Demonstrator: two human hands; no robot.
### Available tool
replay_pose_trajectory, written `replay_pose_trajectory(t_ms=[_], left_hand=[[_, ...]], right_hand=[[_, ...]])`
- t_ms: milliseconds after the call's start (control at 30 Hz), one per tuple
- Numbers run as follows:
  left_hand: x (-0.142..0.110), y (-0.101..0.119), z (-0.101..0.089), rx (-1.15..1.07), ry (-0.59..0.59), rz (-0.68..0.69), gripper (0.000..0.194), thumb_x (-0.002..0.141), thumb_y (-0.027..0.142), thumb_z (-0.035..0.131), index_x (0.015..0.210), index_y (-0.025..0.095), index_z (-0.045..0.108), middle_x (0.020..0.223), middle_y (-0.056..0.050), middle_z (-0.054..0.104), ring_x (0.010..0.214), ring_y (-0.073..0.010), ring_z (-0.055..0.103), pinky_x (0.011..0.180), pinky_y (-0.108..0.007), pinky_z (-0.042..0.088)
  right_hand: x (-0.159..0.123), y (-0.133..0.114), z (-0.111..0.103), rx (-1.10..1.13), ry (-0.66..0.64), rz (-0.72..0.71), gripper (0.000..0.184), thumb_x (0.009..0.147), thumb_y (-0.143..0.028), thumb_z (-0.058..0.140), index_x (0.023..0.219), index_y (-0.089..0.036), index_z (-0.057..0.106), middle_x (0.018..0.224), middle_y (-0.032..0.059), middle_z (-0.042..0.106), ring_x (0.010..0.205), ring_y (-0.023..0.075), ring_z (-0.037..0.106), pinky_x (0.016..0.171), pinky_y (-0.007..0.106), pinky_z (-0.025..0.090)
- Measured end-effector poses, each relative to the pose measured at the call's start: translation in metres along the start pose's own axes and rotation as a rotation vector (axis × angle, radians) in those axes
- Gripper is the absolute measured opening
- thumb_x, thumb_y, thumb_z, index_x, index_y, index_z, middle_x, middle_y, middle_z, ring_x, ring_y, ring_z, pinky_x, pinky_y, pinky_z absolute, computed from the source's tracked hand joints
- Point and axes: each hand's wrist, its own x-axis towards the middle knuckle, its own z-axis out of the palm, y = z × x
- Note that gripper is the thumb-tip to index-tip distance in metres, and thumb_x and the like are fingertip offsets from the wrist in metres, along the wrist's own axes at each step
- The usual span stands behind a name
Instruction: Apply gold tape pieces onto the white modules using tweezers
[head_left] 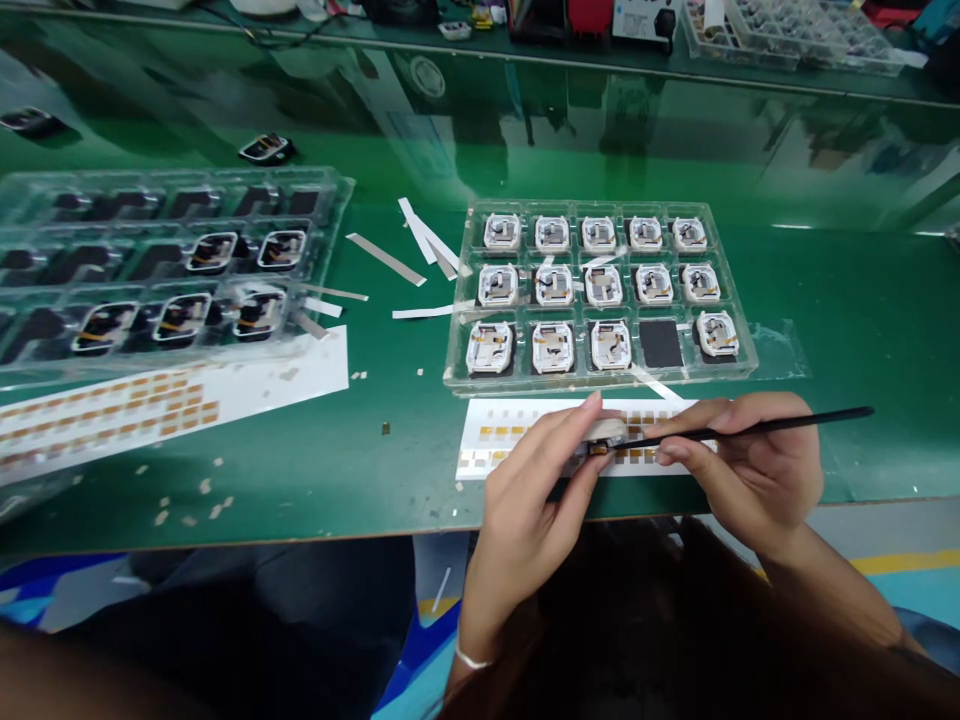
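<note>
My left hand (532, 490) pinches a small white square part (604, 432) between thumb and fingers near the table's front edge. My right hand (750, 460) grips a thin black stick tool (787, 421) whose tip meets that part. Both hands hover over a white sheet with small tan stickers (510, 432). Just beyond stands a clear tray (735, 300) holding several white square parts, with one dark cell (661, 343) vacant.
At the left a second clear tray (330, 200) holds several dark-framed parts, above another sticker sheet (247, 385). White paper strips (420, 240) and tan scraps (195, 505) litter the green mat. Boxes and equipment line the far edge (787, 30).
</note>
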Motion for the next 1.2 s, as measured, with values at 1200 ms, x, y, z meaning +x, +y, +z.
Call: replay_pose_trajectory(t_ms=[1200], left_hand=[[-0.0010, 0.0028, -0.0014, 0.153, 0.060, 0.217, 0.019, 0.069, 0.005, 0.070, 0.084, 0.015, 0.063, 0.106, -0.006, 0.061, 0.089, -0.0115, 0.061, 0.070, -0.022, 0.053]], right_hand=[[0.0020, -0.0011, 0.0000, -0.008, -0.006, -0.231, 0.044, 0.069, 0.006, 0.063, 0.103, -0.019, 0.051, 0.087, 0.0049, 0.068, 0.074, 0.0197, 0.066, 0.062, 0.037, 0.053]])
